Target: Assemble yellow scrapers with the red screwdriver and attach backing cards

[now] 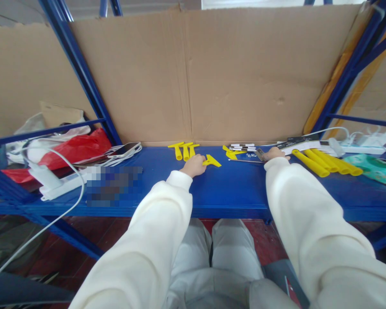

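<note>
Left of the pen-like sticks (242,146), the left hand (194,165) pinches a yellow T-shaped piece (214,161), partly hiding its stem; right of them, the right hand (275,153) meets a metallic piece (260,154), its grip impossible to tell.

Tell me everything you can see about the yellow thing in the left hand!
The yellow thing is bright yellow and looks like smooth plastic. Its shape is like a letter T: a wide, slanting bar at one end, with a narrower stem running back into the fingers of the left hand. The bar points away from the hand, to the right. The hand hides the rest. It's over the blue shelf, but I can't tell if it touches it.
</note>
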A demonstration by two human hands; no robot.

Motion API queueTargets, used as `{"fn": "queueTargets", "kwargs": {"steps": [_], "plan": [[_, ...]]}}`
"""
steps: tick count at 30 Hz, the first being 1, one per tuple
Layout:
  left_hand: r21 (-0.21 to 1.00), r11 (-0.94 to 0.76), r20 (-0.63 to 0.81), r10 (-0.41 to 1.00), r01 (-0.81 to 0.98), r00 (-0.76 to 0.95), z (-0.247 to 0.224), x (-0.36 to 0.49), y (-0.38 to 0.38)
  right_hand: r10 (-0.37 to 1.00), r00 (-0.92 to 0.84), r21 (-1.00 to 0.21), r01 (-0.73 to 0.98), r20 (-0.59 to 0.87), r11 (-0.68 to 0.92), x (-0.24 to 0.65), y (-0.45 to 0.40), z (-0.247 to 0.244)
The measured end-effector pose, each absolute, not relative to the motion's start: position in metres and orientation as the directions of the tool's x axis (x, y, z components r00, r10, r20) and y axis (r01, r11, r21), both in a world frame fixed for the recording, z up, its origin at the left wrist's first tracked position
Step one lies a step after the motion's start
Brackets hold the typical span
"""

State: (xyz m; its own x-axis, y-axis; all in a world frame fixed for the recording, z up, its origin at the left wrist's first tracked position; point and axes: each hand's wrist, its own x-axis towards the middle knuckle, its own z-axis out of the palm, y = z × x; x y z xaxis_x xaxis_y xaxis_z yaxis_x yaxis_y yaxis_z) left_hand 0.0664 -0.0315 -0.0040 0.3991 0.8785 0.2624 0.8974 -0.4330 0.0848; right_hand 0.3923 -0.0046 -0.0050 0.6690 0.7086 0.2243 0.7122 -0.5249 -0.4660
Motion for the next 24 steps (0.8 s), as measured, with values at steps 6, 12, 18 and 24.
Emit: {"fn": "queueTargets", "kwargs": {"steps": [6, 12, 18, 24], "plan": [[0.002, -0.429, 0.242, 0.877, 0.903, 0.416, -0.003, 0.072, -0.034, 0.726, 0.655, -0.447, 0.725, 0.210, -0.524, 0.384, -0.014, -0.003], [-0.027, -0.396, 0.215, 0.894, 0.918, 0.393, 0.001, 0.082, -0.039, 0.652, 0.693, -0.528, 0.694, 0.307, -0.490, 0.377, -0.017, 0.012], [0.009, -0.436, 0.200, 0.883, 0.900, 0.426, -0.004, 0.081, -0.027, 0.822, 0.480, -0.737, 0.667, 0.307, -0.114, 0.332, -0.014, 0.031], [0.097, -0.485, 0.274, 0.852, 0.869, 0.446, -0.009, 0.076, -0.023, 0.987, 0.140, -0.862, 0.507, 0.083, 0.000, 0.274, -0.023, 0.024]]}}
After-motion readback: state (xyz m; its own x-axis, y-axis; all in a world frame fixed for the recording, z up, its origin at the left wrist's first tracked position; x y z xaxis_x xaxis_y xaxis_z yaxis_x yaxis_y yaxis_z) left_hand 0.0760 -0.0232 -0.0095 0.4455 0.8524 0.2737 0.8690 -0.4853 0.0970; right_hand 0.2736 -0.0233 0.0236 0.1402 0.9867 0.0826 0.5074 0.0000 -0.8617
